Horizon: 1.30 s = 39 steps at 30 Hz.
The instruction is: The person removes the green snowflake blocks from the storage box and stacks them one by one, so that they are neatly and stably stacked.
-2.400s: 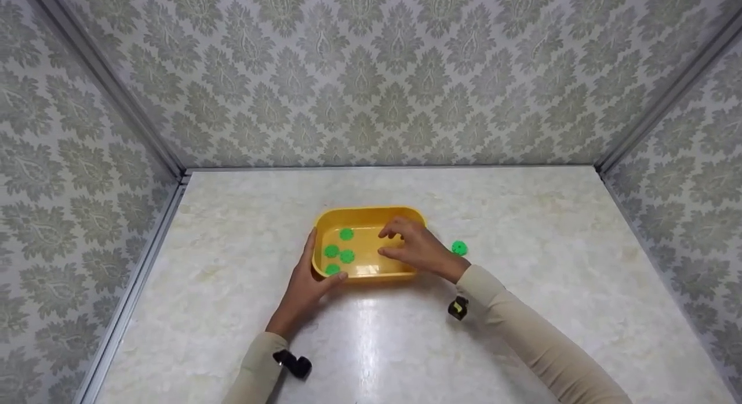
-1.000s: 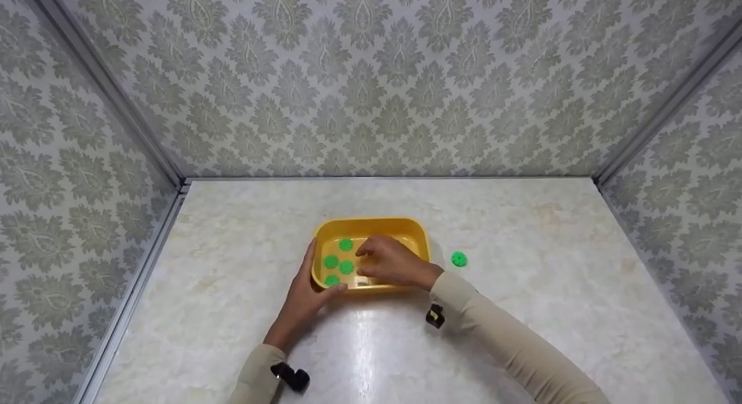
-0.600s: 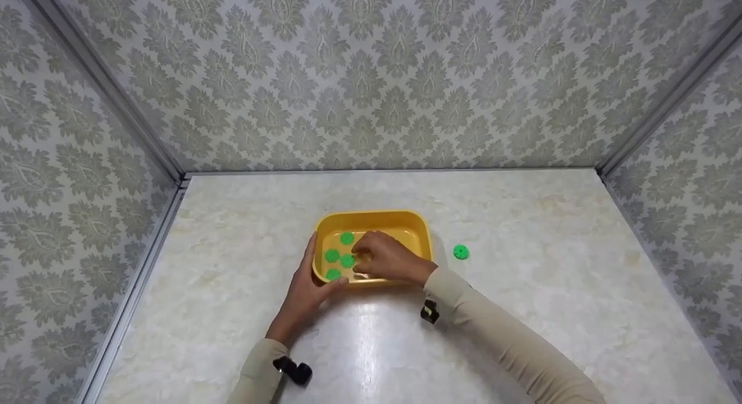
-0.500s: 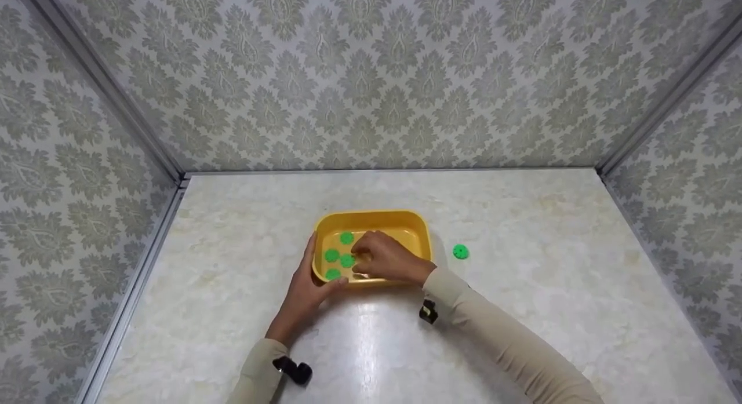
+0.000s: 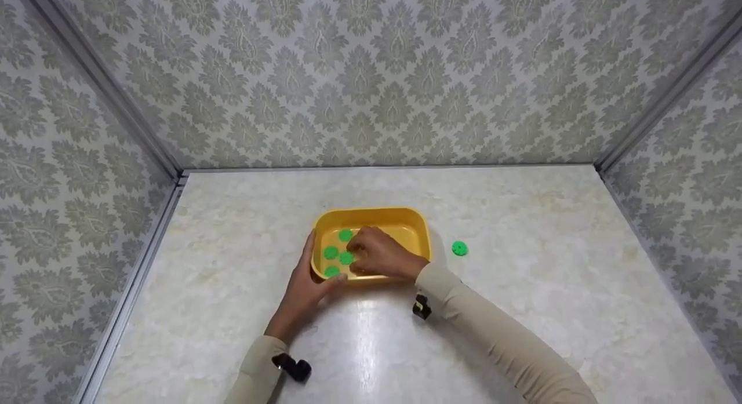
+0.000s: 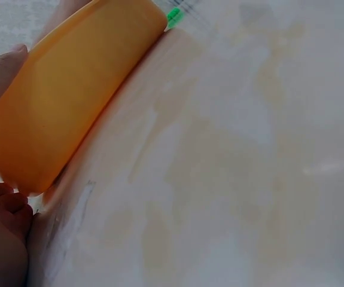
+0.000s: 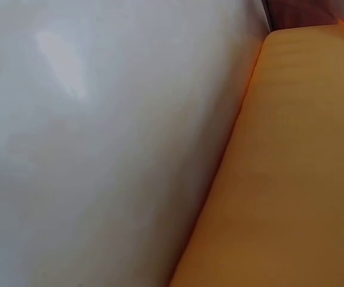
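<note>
A yellow plastic tub holds several round green plastic discs on its left side, one of them near the far wall. My left hand grips the tub's left end, thumb over the front rim; in the left wrist view fingers curl below its end. My right hand reaches into the tub, its fingertips and thumb bent and spread apart on either side of a green disc. In the right wrist view the tub's outer wall hides the right hand's fingers.
Another green disc lies on the marbled white table to the right of the tub. Patterned panels enclose the table at the back and both sides. A small black device is on the left wrist, another on the right.
My right hand has moved left and deeper into the tub, from its right part to beside the green discs. My left hand keeps its hold on the tub.
</note>
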Each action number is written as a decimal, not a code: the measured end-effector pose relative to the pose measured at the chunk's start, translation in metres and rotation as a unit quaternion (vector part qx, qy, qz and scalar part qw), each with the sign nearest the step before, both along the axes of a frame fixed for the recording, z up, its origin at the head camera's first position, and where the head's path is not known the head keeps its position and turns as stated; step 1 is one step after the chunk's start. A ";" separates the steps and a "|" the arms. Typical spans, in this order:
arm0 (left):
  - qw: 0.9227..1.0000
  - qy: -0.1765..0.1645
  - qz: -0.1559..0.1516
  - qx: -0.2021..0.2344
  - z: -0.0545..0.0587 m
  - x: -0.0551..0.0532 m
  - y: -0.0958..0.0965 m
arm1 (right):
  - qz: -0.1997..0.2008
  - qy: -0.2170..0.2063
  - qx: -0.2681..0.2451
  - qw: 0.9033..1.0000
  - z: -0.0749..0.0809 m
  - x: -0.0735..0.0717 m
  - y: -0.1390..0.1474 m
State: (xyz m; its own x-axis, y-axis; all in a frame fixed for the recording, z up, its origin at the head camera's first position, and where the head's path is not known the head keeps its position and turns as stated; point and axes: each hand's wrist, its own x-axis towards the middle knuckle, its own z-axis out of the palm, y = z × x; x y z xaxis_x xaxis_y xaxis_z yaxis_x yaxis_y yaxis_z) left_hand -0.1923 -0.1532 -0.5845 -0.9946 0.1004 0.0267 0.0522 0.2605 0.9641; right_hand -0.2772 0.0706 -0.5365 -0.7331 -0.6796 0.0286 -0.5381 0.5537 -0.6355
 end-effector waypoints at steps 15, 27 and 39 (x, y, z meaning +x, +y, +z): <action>0.999 0.033 -0.011 0.000 0.001 -0.006 0.001 | -0.008 0.028 0.016 0.999 0.003 -0.006 -0.003; 1.000 0.025 -0.011 0.012 -0.002 -0.002 -0.002 | -0.033 -0.006 -0.017 0.999 0.001 -0.004 -0.005; 1.000 0.019 -0.009 0.009 -0.002 0.000 -0.001 | -0.051 0.025 -0.031 0.998 0.016 0.005 0.006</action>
